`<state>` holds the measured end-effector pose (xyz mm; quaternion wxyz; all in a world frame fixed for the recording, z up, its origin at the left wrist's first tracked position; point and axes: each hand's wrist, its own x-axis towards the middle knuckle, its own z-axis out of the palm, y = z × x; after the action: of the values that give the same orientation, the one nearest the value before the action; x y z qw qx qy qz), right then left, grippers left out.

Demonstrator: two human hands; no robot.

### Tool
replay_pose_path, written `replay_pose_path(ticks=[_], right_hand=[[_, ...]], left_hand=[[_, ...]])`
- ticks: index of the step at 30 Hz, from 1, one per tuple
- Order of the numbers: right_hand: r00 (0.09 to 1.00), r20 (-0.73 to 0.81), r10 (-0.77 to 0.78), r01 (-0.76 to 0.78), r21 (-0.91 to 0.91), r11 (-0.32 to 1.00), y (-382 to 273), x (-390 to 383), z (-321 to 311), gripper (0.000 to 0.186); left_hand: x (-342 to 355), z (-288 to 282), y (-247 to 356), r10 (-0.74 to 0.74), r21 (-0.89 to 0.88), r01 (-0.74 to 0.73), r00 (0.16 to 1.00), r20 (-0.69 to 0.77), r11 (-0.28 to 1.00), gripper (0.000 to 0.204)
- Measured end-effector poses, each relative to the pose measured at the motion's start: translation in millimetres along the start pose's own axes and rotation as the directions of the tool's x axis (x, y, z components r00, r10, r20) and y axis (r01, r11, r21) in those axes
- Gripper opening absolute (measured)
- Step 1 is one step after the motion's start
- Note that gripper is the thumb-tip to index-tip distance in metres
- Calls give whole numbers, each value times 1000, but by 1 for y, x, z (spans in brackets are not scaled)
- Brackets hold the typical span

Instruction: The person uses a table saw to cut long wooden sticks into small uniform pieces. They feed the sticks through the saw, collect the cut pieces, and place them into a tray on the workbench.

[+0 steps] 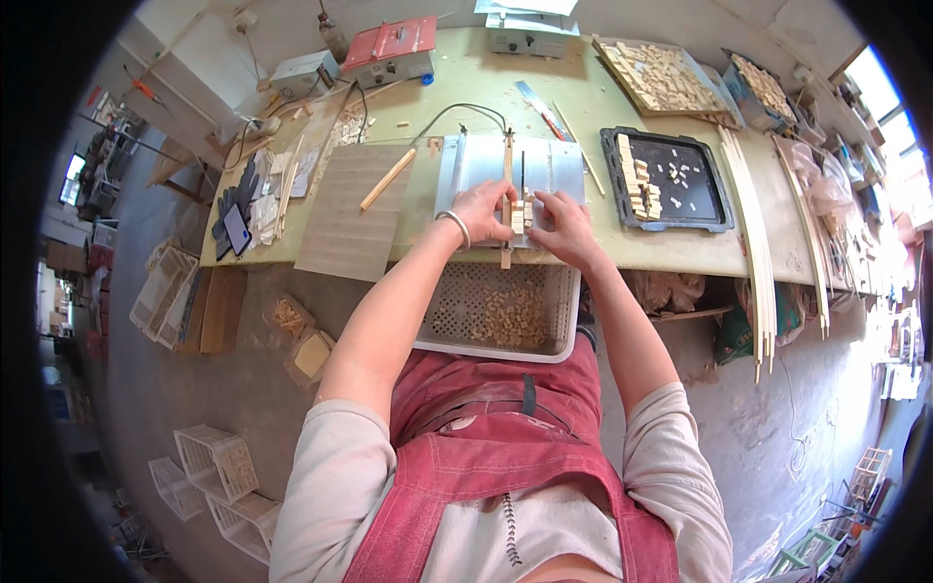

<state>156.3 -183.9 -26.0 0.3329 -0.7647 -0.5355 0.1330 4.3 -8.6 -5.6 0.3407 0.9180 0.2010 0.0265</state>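
Left hand (479, 208): at the wooden strip (508, 163), grip unclear
Right hand (565, 229): by small blocks (519, 218), likewise
Black tray (708, 191): part-filled, room left!

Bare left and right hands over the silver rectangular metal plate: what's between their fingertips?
A cluster of small, pale rectangular wooden blocks lies between left hand and right hand, in the head view.

From the wearer's head, one wide fisheye camera looks steeply down and forward, with the sleeves (335, 466) close at the bottom, the left grip (478, 208) and right grip (564, 229) farther off over the counter (447, 87) near the centre, and the floor (165, 389) curving out toward both sides.
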Motion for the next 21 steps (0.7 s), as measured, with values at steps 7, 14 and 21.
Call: replay_pose_path(ticks=[7,14,21], right_hand=[[999,-1,-36,36,-52,998,1,6,2,53],[998,54,10,-5,-83,997,-11,3,-4,46],[998,57,7,1,-142,990,-20,3,-3,46]], left_hand=[[0,-5,7,-48,-8,49,998,50,999,59],[1,-2,-3,-9,-39,11,998,61,999,61],[2,-2,-10,32,-36,-29,995,100,999,63]])
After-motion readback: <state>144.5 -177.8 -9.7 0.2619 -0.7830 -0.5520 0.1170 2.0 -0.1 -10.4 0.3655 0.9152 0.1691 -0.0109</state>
